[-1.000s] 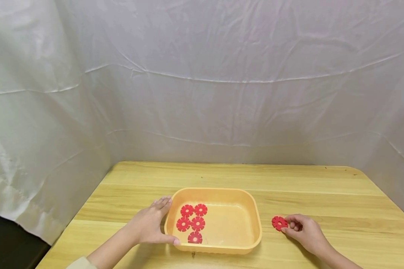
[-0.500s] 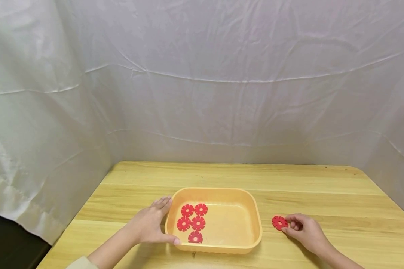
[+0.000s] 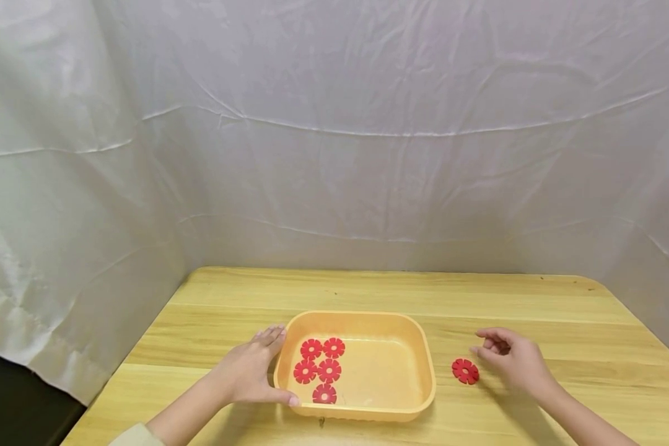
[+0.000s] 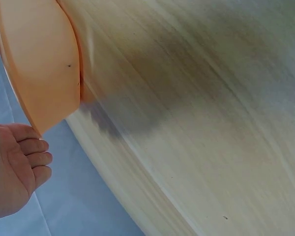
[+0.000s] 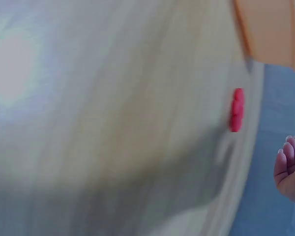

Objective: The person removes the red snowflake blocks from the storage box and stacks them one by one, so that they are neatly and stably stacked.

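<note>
An orange plastic tray (image 3: 379,414) stands on the table, its side also seen in the left wrist view. My left hand (image 3: 251,371) grips its left end, thumb on the near rim and fingers at the left side. Several red flower-shaped discs (image 3: 329,361) with notched edges lie flat inside, at the left. To the right of the tray, on the wood, lies another red notched disc (image 3: 471,376); whether others are stacked under it I cannot tell. My right hand (image 3: 515,362) hovers just behind and right of that disc, fingers loosely curled, holding nothing.
The light wooden table (image 3: 580,322) extends around the tray. Pale cloth (image 3: 401,186) hangs behind it and along both sides. A dark area (image 3: 22,402) shows at the lower left, past the table edge.
My right hand has let go of the red disc and moved up and slightly right from it. The disc stays on the table. My left hand keeps its place on the tray.
</note>
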`<state>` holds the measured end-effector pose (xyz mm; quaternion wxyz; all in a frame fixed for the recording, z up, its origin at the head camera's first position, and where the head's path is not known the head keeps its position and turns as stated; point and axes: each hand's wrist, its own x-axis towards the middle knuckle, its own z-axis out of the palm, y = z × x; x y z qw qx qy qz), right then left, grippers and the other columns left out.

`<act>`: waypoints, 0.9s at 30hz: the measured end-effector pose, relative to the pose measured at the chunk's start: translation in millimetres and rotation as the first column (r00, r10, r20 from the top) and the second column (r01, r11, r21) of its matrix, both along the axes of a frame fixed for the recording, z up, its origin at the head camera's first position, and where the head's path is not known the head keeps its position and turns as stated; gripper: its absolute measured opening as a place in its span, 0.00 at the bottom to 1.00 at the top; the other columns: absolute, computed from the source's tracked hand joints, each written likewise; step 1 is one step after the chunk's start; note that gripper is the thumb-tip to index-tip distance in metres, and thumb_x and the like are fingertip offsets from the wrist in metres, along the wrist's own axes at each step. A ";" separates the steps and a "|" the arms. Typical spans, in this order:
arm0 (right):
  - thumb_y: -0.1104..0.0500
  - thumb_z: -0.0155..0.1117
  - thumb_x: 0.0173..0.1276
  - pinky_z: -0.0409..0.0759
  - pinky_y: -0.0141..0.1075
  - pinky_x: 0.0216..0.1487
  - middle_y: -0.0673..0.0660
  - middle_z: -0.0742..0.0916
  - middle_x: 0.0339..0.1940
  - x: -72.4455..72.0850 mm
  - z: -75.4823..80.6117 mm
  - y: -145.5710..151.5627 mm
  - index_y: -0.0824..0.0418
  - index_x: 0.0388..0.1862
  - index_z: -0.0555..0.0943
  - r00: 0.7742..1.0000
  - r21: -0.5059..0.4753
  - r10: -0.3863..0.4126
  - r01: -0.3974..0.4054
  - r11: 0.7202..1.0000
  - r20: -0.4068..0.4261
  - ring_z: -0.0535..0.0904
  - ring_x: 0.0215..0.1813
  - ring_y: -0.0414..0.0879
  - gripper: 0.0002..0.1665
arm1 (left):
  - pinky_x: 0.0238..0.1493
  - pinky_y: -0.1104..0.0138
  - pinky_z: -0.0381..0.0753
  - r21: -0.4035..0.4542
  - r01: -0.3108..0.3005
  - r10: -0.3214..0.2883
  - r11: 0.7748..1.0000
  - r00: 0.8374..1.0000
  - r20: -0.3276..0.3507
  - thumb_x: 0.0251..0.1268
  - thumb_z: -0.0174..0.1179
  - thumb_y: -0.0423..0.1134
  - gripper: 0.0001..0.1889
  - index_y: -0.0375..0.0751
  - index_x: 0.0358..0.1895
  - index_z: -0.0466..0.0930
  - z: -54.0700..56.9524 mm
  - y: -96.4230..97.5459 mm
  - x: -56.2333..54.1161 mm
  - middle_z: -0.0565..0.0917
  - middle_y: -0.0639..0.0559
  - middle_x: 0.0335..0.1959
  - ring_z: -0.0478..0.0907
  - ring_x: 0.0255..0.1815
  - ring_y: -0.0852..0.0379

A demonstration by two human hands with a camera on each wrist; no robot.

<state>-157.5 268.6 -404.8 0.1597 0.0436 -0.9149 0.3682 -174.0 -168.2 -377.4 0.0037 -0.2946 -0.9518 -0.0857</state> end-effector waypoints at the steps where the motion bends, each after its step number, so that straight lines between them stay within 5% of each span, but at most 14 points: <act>1: 0.65 0.71 0.52 0.75 0.24 0.25 0.48 0.80 0.24 -1.1 2.7 -0.9 0.71 0.39 0.82 1.000 -0.003 -0.001 0.001 1.000 -0.016 0.69 0.24 0.27 0.16 | 0.62 0.49 0.70 -0.002 0.001 -0.001 1.000 1.000 -0.002 0.36 0.58 0.77 0.61 0.25 0.64 0.63 0.1 0.1 -0.1 0.66 0.31 0.65 0.64 0.67 0.37; 7: 0.65 0.71 0.51 0.75 0.24 0.25 0.45 0.79 0.23 -5.4 12.6 -5.8 0.69 0.38 0.82 0.997 -0.002 0.022 -0.023 1.000 -0.075 0.70 0.25 0.27 0.14 | 0.62 0.50 0.71 -0.010 -0.002 0.002 1.000 1.000 -0.004 0.35 0.56 0.78 0.61 0.26 0.64 0.63 0.5 0.5 -0.4 0.66 0.31 0.66 0.64 0.67 0.37; 27: 0.65 0.69 0.54 0.77 0.24 0.29 0.50 0.82 0.26 -14.7 29.8 -38.0 0.70 0.40 0.82 0.997 -0.120 0.063 -0.068 0.990 -0.046 0.72 0.26 0.28 0.14 | 0.62 0.50 0.70 -0.018 0.005 -0.005 1.000 1.000 -0.010 0.36 0.56 0.79 0.61 0.25 0.63 0.64 1.0 0.4 0.1 0.66 0.30 0.65 0.65 0.66 0.37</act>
